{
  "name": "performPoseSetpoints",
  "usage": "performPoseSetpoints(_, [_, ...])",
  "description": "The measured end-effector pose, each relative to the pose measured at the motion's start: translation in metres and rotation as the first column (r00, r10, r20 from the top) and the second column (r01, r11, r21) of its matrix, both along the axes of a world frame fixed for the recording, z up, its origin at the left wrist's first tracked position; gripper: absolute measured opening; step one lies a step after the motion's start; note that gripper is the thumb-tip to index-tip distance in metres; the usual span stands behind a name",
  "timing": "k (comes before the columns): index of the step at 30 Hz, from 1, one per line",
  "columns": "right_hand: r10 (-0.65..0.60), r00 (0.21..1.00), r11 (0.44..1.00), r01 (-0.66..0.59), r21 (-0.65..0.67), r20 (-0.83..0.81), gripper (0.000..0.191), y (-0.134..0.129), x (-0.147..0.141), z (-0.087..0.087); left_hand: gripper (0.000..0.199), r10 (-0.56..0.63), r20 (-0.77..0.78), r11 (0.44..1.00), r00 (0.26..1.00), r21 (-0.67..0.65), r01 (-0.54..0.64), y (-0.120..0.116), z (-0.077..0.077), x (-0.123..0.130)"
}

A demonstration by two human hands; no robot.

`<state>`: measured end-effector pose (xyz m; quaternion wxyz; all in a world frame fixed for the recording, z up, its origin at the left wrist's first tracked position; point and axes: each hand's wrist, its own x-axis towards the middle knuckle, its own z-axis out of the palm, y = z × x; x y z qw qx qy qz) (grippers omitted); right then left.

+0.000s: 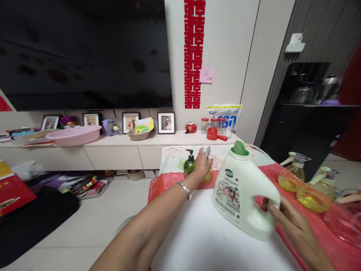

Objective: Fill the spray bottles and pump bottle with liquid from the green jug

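Note:
My right hand (293,222) is closed around the handle of a pale green detergent jug (251,195). The jug stands upright on the white surface, slightly tilted in view, with a green spout (239,148) in its uncapped mouth. My left hand (202,165), a silver bangle at its wrist, reaches to the far part of the table. Its fingers curl by a grey upright piece (208,152), and something yellowish (209,176) shows beneath; the hand hides most of it. Just left of that hand stands a dark green pump bottle (189,165).
Yellow-based pump bottles (293,177) and a clear pinkish dish (345,224) are on the red cloth (318,233) at right. Behind the table, a white cabinet (113,156) bears a pink basin (76,135), framed photos, red-lidded jars (205,126) and a plastic packet (231,113).

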<state>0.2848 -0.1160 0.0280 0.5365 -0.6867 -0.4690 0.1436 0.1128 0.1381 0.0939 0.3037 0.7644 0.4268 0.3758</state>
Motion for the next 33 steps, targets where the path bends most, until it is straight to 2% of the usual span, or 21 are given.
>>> performPoseSetpoints(4, [0.017, 1.000, 1.000, -0.017, 0.006, 0.016, 0.066, 0.000, -0.004, 0.007, 0.020, 0.029, 0.009, 0.999, 1.000, -0.025, -0.029, 0.003, -0.014, 0.004])
performPoseSetpoints(7, [0.012, 0.999, 1.000, -0.012, -0.006, 0.034, 0.068, -0.001, -0.007, 0.010, 0.014, 0.044, 0.060, 0.999, 0.997, -0.009, -0.044, -0.001, -0.015, 0.000])
performPoseSetpoints(10, [0.008, 1.000, 1.000, -0.007, -0.007, 0.013, 0.068, -0.002, -0.006, 0.007, 0.015, 0.061, 0.142, 0.998, 0.988, 0.000, -0.062, -0.009, -0.004, -0.013])
performPoseSetpoints(15, [0.063, 0.996, 0.998, -0.064, -0.008, -0.057, 0.063, -0.003, -0.001, 0.005, 0.017, 0.017, 0.294, 1.000, 0.955, 0.001, -0.018, -0.031, 0.023, -0.067])
performPoseSetpoints(16, [0.042, 0.998, 0.999, -0.042, -0.002, -0.047, 0.065, -0.006, -0.002, 0.008, 0.021, -0.010, 0.324, 1.000, 0.946, -0.005, 0.012, -0.037, 0.027, -0.080])
performPoseSetpoints(18, [-0.084, 0.996, 0.996, 0.082, 0.038, 0.029, 0.067, -0.015, -0.007, 0.019, 0.028, -0.064, 0.378, 0.996, 0.923, -0.027, 0.081, -0.052, 0.031, -0.107])
performPoseSetpoints(19, [-0.171, 0.983, 0.983, 0.165, 0.085, 0.073, 0.068, -0.020, -0.012, 0.026, 0.031, -0.107, 0.446, 0.987, 0.889, -0.063, 0.150, -0.060, 0.031, -0.118])
performPoseSetpoints(20, [-0.244, 0.963, 0.963, 0.229, 0.140, 0.110, 0.066, -0.025, -0.018, 0.033, 0.032, -0.148, 0.549, 0.960, 0.823, -0.119, 0.252, -0.068, 0.031, -0.128])
performPoseSetpoints(22, [-0.264, 0.961, 0.938, 0.236, 0.253, 0.082, 0.063, -0.032, -0.036, 0.043, 0.032, -0.160, 0.713, 0.877, 0.683, -0.214, 0.429, -0.084, 0.030, -0.143])
performPoseSetpoints(24, [-0.139, 0.990, 0.958, 0.136, 0.253, -0.006, 0.061, -0.032, -0.060, 0.046, 0.030, -0.123, 0.796, 0.805, 0.593, -0.269, 0.529, -0.099, 0.029, -0.151])
performPoseSetpoints(25, [0.002, 0.997, 0.978, 0.014, 0.210, -0.078, 0.057, -0.030, -0.074, 0.044, 0.029, -0.109, 0.816, 0.783, 0.568, -0.282, 0.554, -0.106, 0.028, -0.153])
performPoseSetpoints(26, [0.220, 0.961, 0.968, -0.193, 0.161, -0.170, 0.058, -0.026, -0.088, 0.041, 0.030, -0.102, 0.831, 0.766, 0.547, -0.286, 0.576, -0.113, 0.027, -0.154])
performPoseSetpoints(27, [0.378, 0.869, 0.926, -0.357, 0.124, -0.319, 0.059, -0.022, -0.103, 0.038, 0.030, -0.099, 0.842, 0.752, 0.530, -0.286, 0.594, -0.119, 0.026, -0.154])
performPoseSetpoints(28, [0.461, 0.744, 0.874, -0.473, 0.106, -0.483, 0.067, -0.018, -0.117, 0.035, 0.031, -0.098, 0.849, 0.744, 0.520, -0.285, 0.605, -0.124, 0.024, -0.153])
performPoseSetpoints(30, [0.493, 0.409, 0.795, -0.570, 0.207, -0.768, 0.091, -0.011, -0.143, 0.032, 0.032, -0.083, 0.855, 0.742, 0.512, -0.290, 0.605, -0.134, 0.022, -0.152])
performPoseSetpoints(31, [0.493, 0.259, 0.749, -0.611, 0.254, -0.830, 0.100, -0.008, -0.153, 0.032, 0.032, -0.065, 0.859, 0.744, 0.508, -0.298, 0.599, -0.137, 0.020, -0.151])
performPoseSetpoints(33, [0.532, 0.081, 0.684, -0.628, 0.371, -0.843, 0.101, -0.005, -0.167, 0.032, 0.034, -0.017, 0.877, 0.740, 0.481, -0.313, 0.596, -0.143, 0.018, -0.148])
